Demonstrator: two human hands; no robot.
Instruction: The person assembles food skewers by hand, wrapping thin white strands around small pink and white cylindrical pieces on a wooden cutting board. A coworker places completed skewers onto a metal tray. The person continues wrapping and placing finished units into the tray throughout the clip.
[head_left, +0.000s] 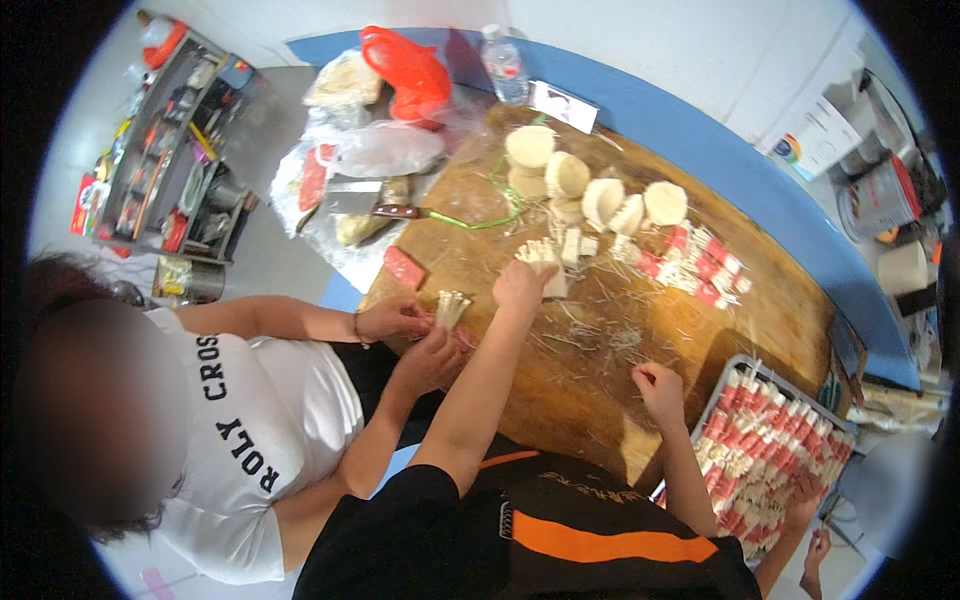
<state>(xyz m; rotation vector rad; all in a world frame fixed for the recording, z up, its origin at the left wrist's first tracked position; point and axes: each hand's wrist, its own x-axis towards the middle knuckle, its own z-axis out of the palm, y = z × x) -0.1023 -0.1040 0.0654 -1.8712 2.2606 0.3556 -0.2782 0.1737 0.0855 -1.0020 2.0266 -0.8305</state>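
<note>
My left hand (519, 286) reaches across the wooden table (570, 390), its fingers on a bundle of pale enoki mushrooms (538, 253) and hiding part of it. My right hand (661, 390) hovers over the table's near right part with curled fingers; nothing shows in it. Short cut bundles of enoki (576, 246) lie just beyond my left hand. Farther right is a group of enoki rolls wrapped in red-and-white meat slices (705, 268). Cut enoki root ends (566, 175) stand in a cluster at the back.
A co-worker's hands (427, 352) hold enoki over meat at left. Nearby are a meat slab (405, 268) and cleaver (354, 198). A tray of rolls (780, 442), with another person's hand (804, 496) over it, stands at right. A water bottle (505, 67) and phone (564, 107) stand behind.
</note>
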